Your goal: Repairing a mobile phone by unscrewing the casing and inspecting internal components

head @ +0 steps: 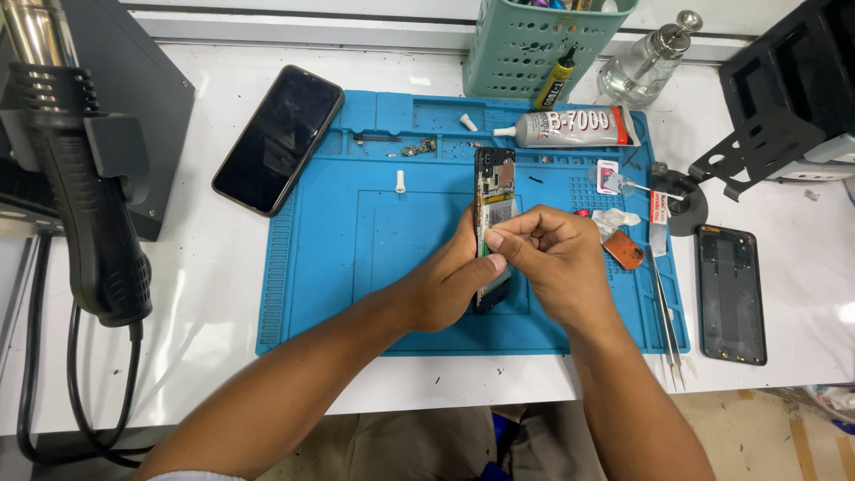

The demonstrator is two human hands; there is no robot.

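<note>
- The opened phone [492, 191] stands on its long edge near the middle of the blue mat [356, 267], its bare insides showing.
- The left hand [450, 285] is curled around the phone's lower half, gripping it from the side.
- The right hand [552, 258] is closed, thumb and forefinger pinched together at the phone's edge; whether they hold anything, I cannot tell.
- At the mat's far edge lies a glue tube [570, 127].
- Off the mat's left corner rests a black screen [278, 138].
- Off its right side lies a back cover [730, 294], with tweezers [666, 312] on the mat's right edge.
</note>
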